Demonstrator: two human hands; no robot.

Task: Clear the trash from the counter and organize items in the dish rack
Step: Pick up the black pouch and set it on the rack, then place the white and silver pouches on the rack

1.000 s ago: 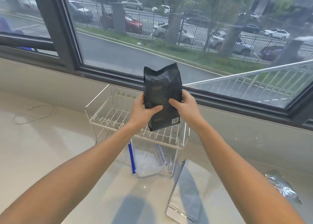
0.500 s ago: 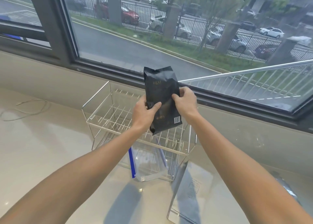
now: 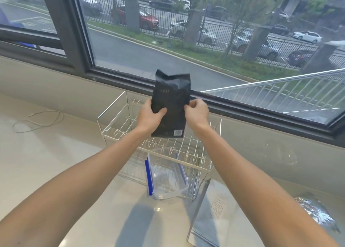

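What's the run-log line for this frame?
left hand: holds black foil pouch | right hand: pinches edge | over white wire dish rack

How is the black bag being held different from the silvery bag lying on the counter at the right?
The black bag is matte and dark; the silver bag is shiny and reflective. The black bag is upright in the air above the wire dish rack, gripped by the left hand; the silver bag lies crumpled on the counter, untouched. Both are creased pouches.
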